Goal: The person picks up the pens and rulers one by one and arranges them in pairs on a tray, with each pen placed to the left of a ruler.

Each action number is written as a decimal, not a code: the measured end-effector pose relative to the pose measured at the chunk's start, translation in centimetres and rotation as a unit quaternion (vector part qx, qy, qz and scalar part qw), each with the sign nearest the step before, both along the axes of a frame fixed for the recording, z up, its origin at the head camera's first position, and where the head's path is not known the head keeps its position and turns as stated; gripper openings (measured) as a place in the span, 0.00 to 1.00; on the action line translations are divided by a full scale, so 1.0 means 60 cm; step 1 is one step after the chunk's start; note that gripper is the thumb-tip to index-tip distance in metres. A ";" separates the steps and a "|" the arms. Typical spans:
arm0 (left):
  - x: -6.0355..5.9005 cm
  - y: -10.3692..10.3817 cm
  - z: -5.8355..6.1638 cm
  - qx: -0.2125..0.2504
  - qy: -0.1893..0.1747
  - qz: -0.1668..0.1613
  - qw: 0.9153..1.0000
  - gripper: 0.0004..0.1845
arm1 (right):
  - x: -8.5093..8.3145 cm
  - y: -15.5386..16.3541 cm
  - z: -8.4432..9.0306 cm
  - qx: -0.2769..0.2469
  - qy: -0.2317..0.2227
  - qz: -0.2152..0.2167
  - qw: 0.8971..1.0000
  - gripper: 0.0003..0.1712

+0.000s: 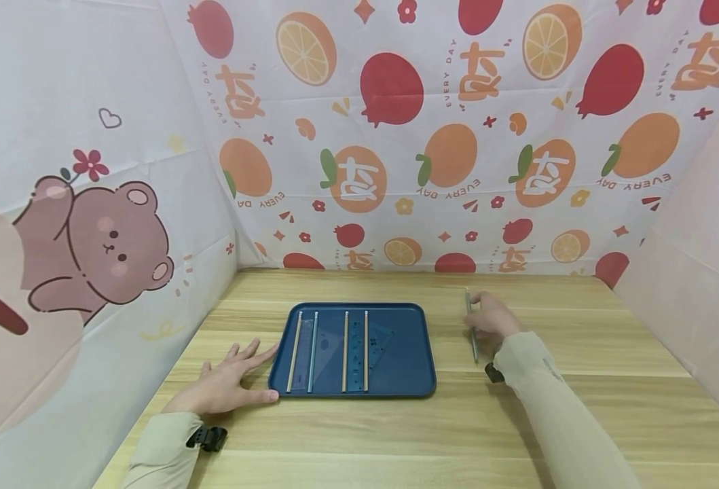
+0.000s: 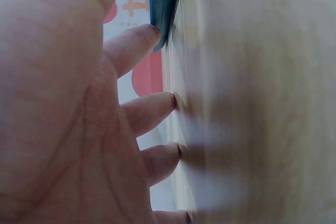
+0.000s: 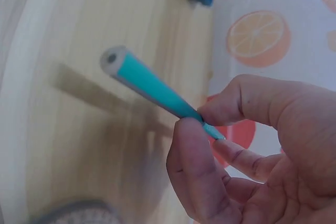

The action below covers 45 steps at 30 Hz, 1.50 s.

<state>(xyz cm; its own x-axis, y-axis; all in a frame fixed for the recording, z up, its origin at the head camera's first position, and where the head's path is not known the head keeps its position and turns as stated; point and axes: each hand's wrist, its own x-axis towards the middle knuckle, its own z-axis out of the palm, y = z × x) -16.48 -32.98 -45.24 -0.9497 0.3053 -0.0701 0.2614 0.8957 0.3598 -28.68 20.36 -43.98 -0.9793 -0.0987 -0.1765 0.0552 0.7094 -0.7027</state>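
Observation:
My right hand (image 1: 490, 318) is to the right of the tray and pinches a teal pencil (image 1: 472, 333) between thumb and fingers. In the right wrist view the flat, unsharpened end of that teal pencil (image 3: 157, 88) points toward the camera, above the tabletop. My left hand (image 1: 227, 380) lies with fingers spread at the left edge of the blue tray (image 1: 425, 353), its thumb and index finger touching the rim. In the tray lie three wooden pencils (image 1: 345, 353), another teal pencil (image 1: 313, 353), two rulers (image 1: 356, 360) and two clear set squares (image 1: 328, 343).
The wooden table (image 1: 359, 441) extends around the tray. A printed fruit cloth (image 1: 408, 156) hangs behind it, and a cloth with a bear (image 1: 115, 244) hangs on the left. A curved, marked edge (image 3: 79, 214) shows at the bottom of the right wrist view, too cut off to identify.

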 end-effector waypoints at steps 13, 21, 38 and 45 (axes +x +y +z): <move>-0.001 -0.002 -0.004 -0.004 0.001 -0.001 1.000 0.54 | 0.027 -0.040 0.016 -0.049 0.008 0.027 0.998 0.34; 0.000 -0.001 -0.001 0.000 0.004 -0.003 1.000 0.53 | 0.038 -0.061 0.020 -0.098 -0.002 0.045 0.994 0.37; -0.008 0.005 0.002 0.001 0.008 -0.004 1.000 0.54 | 0.046 -0.112 0.028 -0.129 -0.015 0.055 0.990 0.39; -0.005 0.004 0.001 0.012 -0.003 0.005 1.000 0.54 | 0.059 -0.147 0.017 -0.107 -0.012 0.074 0.991 0.38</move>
